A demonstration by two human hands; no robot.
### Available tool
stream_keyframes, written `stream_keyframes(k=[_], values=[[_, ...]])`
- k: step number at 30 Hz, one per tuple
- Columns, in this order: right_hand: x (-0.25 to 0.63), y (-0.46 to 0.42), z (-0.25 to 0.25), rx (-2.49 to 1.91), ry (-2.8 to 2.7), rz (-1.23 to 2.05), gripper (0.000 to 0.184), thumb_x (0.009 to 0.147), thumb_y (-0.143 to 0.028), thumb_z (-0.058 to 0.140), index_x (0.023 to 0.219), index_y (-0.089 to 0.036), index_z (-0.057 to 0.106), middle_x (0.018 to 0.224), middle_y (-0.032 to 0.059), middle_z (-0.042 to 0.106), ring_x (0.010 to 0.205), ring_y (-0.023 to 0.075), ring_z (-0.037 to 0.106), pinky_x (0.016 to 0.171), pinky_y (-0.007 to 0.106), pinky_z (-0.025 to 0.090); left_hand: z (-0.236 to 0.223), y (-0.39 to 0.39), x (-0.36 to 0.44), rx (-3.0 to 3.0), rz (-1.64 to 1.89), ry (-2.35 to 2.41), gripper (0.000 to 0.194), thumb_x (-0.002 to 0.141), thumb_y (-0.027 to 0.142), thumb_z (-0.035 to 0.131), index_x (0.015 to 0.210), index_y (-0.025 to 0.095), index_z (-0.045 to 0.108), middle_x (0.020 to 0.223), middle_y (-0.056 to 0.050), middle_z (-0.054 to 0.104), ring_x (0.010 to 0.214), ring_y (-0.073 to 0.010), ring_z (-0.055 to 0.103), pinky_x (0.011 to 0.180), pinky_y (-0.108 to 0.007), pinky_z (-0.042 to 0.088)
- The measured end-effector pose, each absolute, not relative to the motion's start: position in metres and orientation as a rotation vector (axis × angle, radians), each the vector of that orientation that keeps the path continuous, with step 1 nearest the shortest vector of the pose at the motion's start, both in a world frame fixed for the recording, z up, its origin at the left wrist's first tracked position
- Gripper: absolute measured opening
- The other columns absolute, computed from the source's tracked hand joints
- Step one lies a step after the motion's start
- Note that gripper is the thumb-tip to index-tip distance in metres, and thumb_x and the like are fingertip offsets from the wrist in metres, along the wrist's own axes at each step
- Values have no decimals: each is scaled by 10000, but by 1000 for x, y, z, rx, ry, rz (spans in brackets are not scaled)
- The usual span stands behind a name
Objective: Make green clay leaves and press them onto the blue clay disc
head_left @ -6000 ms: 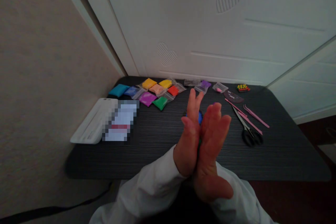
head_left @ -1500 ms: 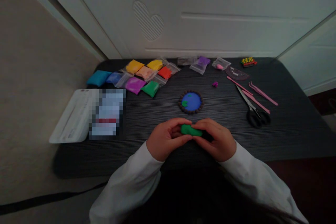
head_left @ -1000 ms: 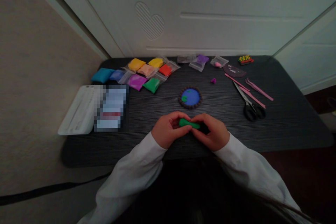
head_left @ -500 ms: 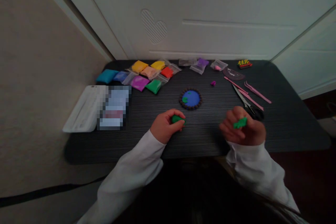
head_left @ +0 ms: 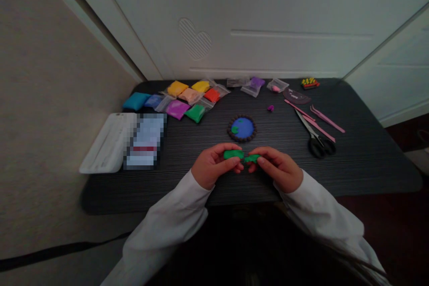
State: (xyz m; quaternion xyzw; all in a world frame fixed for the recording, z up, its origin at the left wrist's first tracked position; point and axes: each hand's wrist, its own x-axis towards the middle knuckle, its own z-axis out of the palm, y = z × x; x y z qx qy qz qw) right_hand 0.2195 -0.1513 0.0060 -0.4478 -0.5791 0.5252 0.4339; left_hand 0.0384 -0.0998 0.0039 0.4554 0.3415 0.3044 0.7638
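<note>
My left hand (head_left: 214, 164) is closed around a lump of green modelling clay (head_left: 233, 154) near the front of the dark table. Close by on its right, my right hand (head_left: 278, 167) pinches a smaller, ragged piece of green clay (head_left: 252, 158). The two pieces nearly meet between my fingertips; whether they touch I cannot tell. Just beyond my hands lies a round blue clay disc (head_left: 244, 128) edged with dark brown balls (head_left: 254, 135), with bits of green clay (head_left: 235, 130) on its left side.
Bags of coloured clay (head_left: 178, 109) lie at the back left. Scissors (head_left: 320, 145), pink tweezers (head_left: 326, 118) and pink tools (head_left: 318, 128) are on the right. A small purple piece (head_left: 270, 108) sits beyond the disc. At left are a white tray (head_left: 109, 143) and a blurred-out rectangle (head_left: 145, 140).
My right hand has come left and turned, bringing its small green piece beside the lump in my left hand. The left hand has barely moved. The scissors' handles are now uncovered.
</note>
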Motion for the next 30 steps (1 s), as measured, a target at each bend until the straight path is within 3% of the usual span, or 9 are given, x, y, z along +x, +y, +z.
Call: stream_keyframes(k=[4, 9, 16, 25, 30], values=[[217, -152, 4, -1019, -1341, 1396, 124, 801, -226, 488, 908, -170, 516, 828, 29, 618, 667, 88, 604, 648, 248, 486, 11, -102, 41, 1008, 637, 789, 200, 700, 271, 594, 827, 132, 524, 583, 21, 592, 474, -106, 582, 447, -217, 473], [218, -154, 4, -1045, -1267, 1403, 144, 720, -218, 600, 824, -172, 510, 689, -7, 613, 630, 92, 601, 615, 239, 482, 15, -104, 43, 1128, 583, 853, 192, 738, 303, 545, 686, 135, 469, 476, 47, 523, 388, -83, 525, 390, -198, 434], [219, -154, 10, -957, -1181, 1469, 125, 751, -251, 564, 839, -183, 506, 755, 12, 647, 618, 95, 614, 595, 247, 501, 10, -108, 49, 1086, 584, 716, 251, 737, 311, 546, 928, 152, 513, 599, 18, 565, 481, -86, 534, 419, -198, 433], [218, -156, 12, -967, -1185, 1516, 141, 774, -288, 531, 856, -189, 473, 683, 1, 635, 602, 105, 609, 568, 253, 509, 12, -112, 60, 1191, 610, 826, 304, 797, 430, 409, 717, 147, 486, 481, 44, 498, 375, -39, 385, 369, -173, 277], [217, -156, 12, -1025, -1191, 1484, 135, 764, -264, 546, 851, -192, 473, 664, -7, 618, 564, 89, 587, 539, 227, 490, 14, -114, 60, 1237, 583, 864, 319, 809, 446, 370, 720, 157, 472, 466, 51, 485, 371, -42, 365, 384, -182, 270]])
